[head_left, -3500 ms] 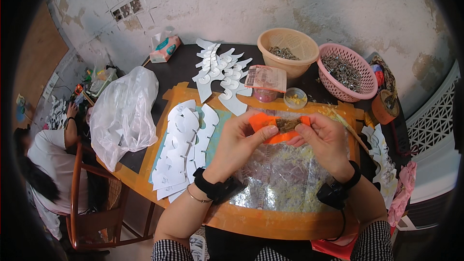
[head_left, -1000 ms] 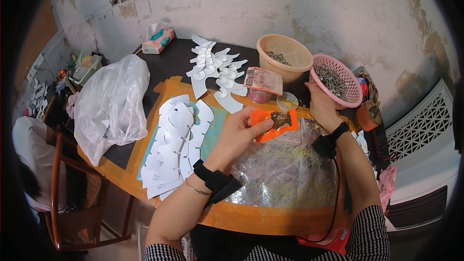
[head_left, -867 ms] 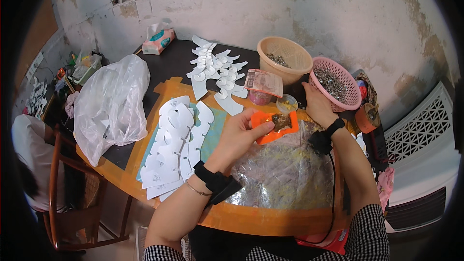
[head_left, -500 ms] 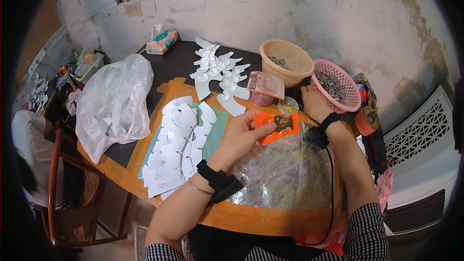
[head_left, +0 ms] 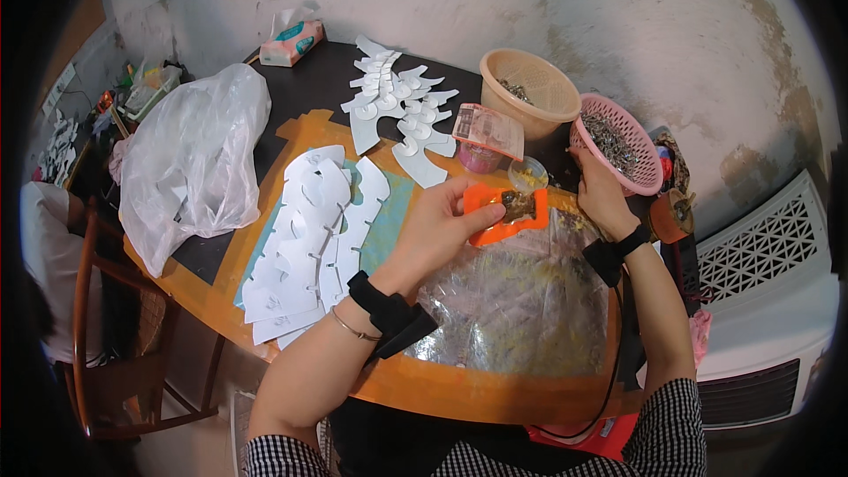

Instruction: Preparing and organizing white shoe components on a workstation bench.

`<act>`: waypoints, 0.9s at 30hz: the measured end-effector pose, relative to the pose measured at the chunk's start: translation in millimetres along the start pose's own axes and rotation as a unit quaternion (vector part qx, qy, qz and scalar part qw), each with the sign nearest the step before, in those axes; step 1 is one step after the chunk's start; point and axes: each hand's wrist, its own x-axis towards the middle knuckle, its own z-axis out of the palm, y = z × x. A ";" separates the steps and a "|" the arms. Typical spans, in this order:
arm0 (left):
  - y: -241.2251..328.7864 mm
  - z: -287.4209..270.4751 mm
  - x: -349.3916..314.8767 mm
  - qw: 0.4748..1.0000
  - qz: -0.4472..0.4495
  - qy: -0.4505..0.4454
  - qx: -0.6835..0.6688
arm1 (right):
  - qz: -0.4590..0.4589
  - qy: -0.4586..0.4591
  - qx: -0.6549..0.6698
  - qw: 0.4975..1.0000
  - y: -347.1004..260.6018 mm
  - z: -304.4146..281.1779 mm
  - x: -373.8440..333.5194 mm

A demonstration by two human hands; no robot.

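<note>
While our left hand (head_left: 442, 225) now bears the orange packet (head_left: 521, 212) alone, our right hand (head_left: 602, 194) has left it and gone out to the far right, near the close-left rim of the pink basket (head_left: 634, 131) of small metal pieces. A few seconds ago both hands held the packet between them; now our work is split across two places, with only one grip steadying it. Our left thumb and fingers are clamped on the packet's left end, and its dark middle shows. We cannot tell whether our right fingertips are apart or together, or touch the basket. The packet is held over the far part of the clear plastic sheet (head_left: 512, 318), just nearer than the small clear dish (head_left: 528, 175) and right of the white cut-outs (head_left: 296, 238).
</note>
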 end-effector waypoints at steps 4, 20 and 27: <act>1.9 1.6 -1.7 1.000 -0.009 -0.013 -0.005 | -0.046 0.007 -0.053 0.998 -0.8 4.7 2.8; -2.7 0.6 0.7 1.000 -0.006 -0.016 -0.013 | -0.038 -0.024 -0.123 0.991 -12.8 6.0 10.1; -2.8 4.5 3.1 0.999 0.019 -0.021 -0.013 | 0.109 0.000 0.263 0.958 -37.5 -35.6 3.3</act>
